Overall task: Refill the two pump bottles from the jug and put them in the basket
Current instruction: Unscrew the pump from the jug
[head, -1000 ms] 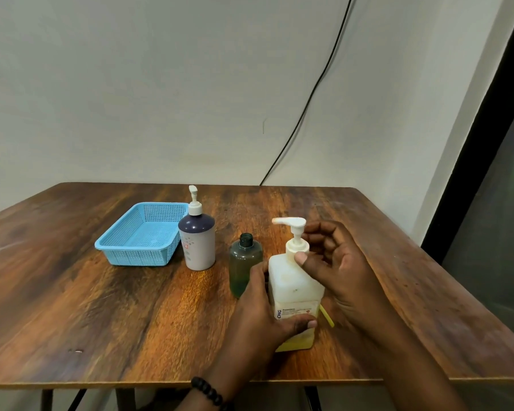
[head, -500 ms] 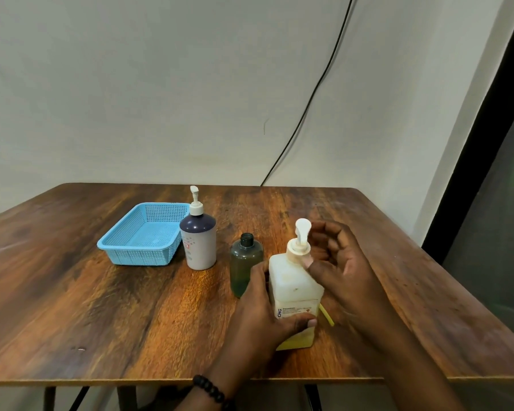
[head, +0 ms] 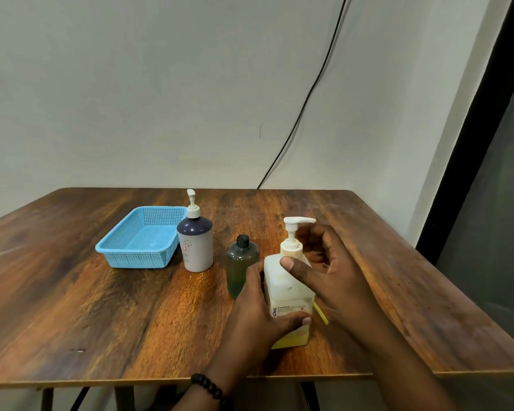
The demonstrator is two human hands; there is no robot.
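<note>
Grip: While the left hand (head: 260, 315) wraps the square pump bottle (head: 288, 289) low on its body, the right hand (head: 328, 271) curls thumb and fingers round its pump collar.
Bottle: upright on the table (head: 101, 307), nozzle pointing right.
Left of grip: green bottle (head: 241, 266) just beside; round pump bottle (head: 195, 241) farther; blue basket (head: 140, 241) beyond, touching it.

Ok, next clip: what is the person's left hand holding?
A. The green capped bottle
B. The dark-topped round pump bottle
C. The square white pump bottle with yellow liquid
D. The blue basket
C: the left hand wraps the body of the square white pump bottle, thumb across its label, while the right hand pinches its pump collar.
</note>
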